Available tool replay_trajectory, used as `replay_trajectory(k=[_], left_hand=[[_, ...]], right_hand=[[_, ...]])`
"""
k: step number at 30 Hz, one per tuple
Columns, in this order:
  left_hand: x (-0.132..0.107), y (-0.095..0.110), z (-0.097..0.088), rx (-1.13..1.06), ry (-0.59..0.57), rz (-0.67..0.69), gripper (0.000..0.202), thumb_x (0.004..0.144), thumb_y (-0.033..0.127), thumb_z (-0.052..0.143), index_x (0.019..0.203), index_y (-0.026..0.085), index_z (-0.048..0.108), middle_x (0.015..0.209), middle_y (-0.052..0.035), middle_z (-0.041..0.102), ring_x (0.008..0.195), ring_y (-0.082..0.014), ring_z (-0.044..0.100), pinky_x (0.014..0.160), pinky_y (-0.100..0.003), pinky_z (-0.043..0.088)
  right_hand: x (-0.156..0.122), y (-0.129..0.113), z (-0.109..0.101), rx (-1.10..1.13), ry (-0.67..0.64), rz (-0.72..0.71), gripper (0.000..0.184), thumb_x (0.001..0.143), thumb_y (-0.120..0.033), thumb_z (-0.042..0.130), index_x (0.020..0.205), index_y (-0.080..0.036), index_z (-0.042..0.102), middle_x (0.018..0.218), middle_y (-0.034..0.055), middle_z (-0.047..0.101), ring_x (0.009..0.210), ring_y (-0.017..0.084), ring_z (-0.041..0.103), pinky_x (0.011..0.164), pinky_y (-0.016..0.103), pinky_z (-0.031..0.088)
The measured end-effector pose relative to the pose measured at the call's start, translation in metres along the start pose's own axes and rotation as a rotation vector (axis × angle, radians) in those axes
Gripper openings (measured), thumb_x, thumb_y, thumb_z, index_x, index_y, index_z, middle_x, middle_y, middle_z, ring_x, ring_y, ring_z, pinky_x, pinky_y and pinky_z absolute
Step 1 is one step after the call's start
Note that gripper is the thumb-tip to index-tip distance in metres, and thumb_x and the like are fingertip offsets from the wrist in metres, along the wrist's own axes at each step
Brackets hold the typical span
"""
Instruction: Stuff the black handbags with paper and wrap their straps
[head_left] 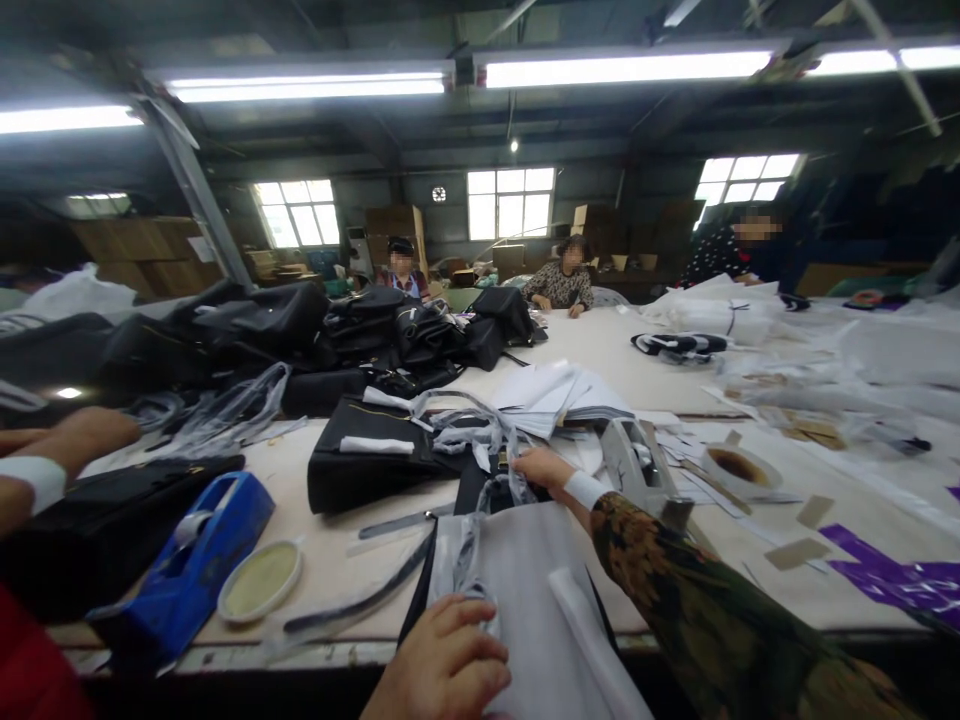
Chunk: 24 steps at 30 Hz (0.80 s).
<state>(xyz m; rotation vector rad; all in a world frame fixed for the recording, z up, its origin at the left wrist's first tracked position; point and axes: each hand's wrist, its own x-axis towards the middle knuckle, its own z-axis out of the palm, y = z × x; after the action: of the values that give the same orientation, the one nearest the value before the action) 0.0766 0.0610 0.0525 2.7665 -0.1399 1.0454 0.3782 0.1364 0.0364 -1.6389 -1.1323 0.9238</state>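
Up close, a grey fabric bag [525,580] lies flat on the worktop [750,580] directly before the person, its long axis running away from the body toward a black handbag [375,460]. The left hand [446,660] presses down on the near edge of the bag, fingers curled loosely over a crumpled clear plastic strip [469,560]. The right hand [541,468], on a camouflage-patterned sleeve [712,610], reaches to the bag's far end, fingers closed on the plastic there; it is the hand farther out. A blue tape dispenser [202,550] sits to the left, a white dispenser [637,465] just right. Across the worktop, other people sit behind heaped black bags [360,330].
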Motion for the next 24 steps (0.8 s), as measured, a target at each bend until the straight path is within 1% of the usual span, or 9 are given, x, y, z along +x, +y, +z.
replay_trajectory(k=[2, 5, 8, 10, 12, 13, 16, 20, 24], left_hand=[[0.004, -0.004, -0.002, -0.083, 0.013, -0.013, 0.032, 0.099, 0.046, 0.046, 0.095, 0.020, 0.064, 0.084, -0.0063, 0.074, 0.100, -0.0225, 0.068, 0.096, -0.034, 0.051], [0.023, -0.007, -0.019, -0.185, -0.070, -0.165, 0.016, 0.092, 0.031, 0.058, 0.098, 0.020, 0.067, 0.090, -0.0081, 0.075, 0.102, -0.0228, 0.068, 0.095, -0.035, 0.052], [0.049, -0.024, -0.033, -0.227, -0.134, -0.490, 0.017, 0.086, 0.025, 0.064, 0.101, 0.019, 0.071, 0.103, -0.0099, 0.075, 0.104, -0.0236, 0.068, 0.094, -0.035, 0.052], [0.067, -0.046, -0.030, -0.279, -0.139, -0.731, 0.022, 0.085, 0.029, 0.064, 0.102, 0.018, 0.074, 0.104, -0.0104, 0.076, 0.100, -0.0242, 0.069, 0.091, -0.035, 0.053], [0.083, -0.073, -0.016, -0.393, -0.171, -0.897, 0.027, 0.084, 0.031, 0.062, 0.104, 0.016, 0.074, 0.102, -0.0102, 0.077, 0.096, -0.0242, 0.070, 0.086, -0.033, 0.054], [0.090, -0.085, -0.006, -0.448, -0.202, -0.939, 0.031, 0.083, 0.029, 0.062, 0.108, 0.015, 0.073, 0.103, -0.0100, 0.077, 0.096, -0.0237, 0.070, 0.084, -0.032, 0.053], [0.107, -0.113, 0.026, -0.528, -0.318, -0.956, 0.033, 0.076, 0.028, 0.067, 0.105, 0.013, 0.074, 0.094, -0.0071, 0.077, 0.086, -0.0222, 0.069, 0.076, -0.029, 0.052], [0.115, -0.125, 0.060, -0.520, -0.410, -0.962, 0.021, 0.073, 0.032, 0.071, 0.078, 0.012, 0.075, 0.066, -0.0024, 0.067, 0.068, -0.0198, 0.062, 0.067, -0.029, 0.047], [0.110, -0.129, 0.075, -0.555, -0.458, -0.980, 0.014, 0.072, 0.025, 0.069, 0.071, 0.012, 0.074, 0.058, -0.0004, 0.060, 0.062, -0.0168, 0.056, 0.062, -0.028, 0.043]], right_hand=[[0.006, 0.003, 0.003, 0.070, -0.013, 0.092, 0.031, 0.097, -0.036, 0.061, 0.120, -0.015, 0.061, 0.115, 0.0078, 0.065, 0.094, 0.019, 0.066, 0.079, 0.038, 0.059], [0.010, 0.000, 0.001, 0.179, -0.008, 0.167, 0.025, 0.098, -0.036, 0.060, 0.111, -0.014, 0.063, 0.100, 0.0043, 0.066, 0.078, 0.014, 0.065, 0.068, 0.030, 0.058], [0.002, -0.013, -0.005, 0.284, 0.020, 0.119, 0.018, 0.092, -0.031, 0.066, 0.096, -0.013, 0.064, 0.081, 0.0002, 0.065, 0.064, 0.011, 0.061, 0.059, 0.025, 0.053], [-0.009, -0.025, -0.008, 0.337, 0.045, 0.042, 0.017, 0.080, -0.026, 0.074, 0.087, -0.013, 0.065, 0.072, -0.0014, 0.065, 0.060, 0.011, 0.059, 0.058, 0.024, 0.050], [-0.022, -0.036, -0.009, 0.361, 0.070, -0.043, 0.020, 0.068, -0.023, 0.078, 0.081, -0.014, 0.067, 0.068, -0.0021, 0.066, 0.059, 0.011, 0.059, 0.058, 0.024, 0.047], [-0.028, -0.041, -0.009, 0.363, 0.083, -0.082, 0.021, 0.064, -0.023, 0.079, 0.080, -0.014, 0.068, 0.067, -0.0023, 0.066, 0.060, 0.012, 0.059, 0.059, 0.024, 0.047], [-0.040, -0.051, -0.009, 0.341, 0.119, -0.158, 0.022, 0.059, -0.026, 0.079, 0.076, -0.014, 0.069, 0.067, -0.0023, 0.068, 0.062, 0.013, 0.059, 0.061, 0.026, 0.046], [-0.044, -0.053, -0.009, 0.274, 0.187, -0.212, 0.017, 0.059, -0.024, 0.077, 0.070, -0.015, 0.068, 0.065, -0.0031, 0.066, 0.063, 0.014, 0.057, 0.062, 0.027, 0.044], [-0.047, -0.051, -0.008, 0.227, 0.238, -0.242, 0.012, 0.060, -0.020, 0.076, 0.065, -0.017, 0.066, 0.060, -0.0048, 0.061, 0.062, 0.014, 0.052, 0.061, 0.026, 0.040]])
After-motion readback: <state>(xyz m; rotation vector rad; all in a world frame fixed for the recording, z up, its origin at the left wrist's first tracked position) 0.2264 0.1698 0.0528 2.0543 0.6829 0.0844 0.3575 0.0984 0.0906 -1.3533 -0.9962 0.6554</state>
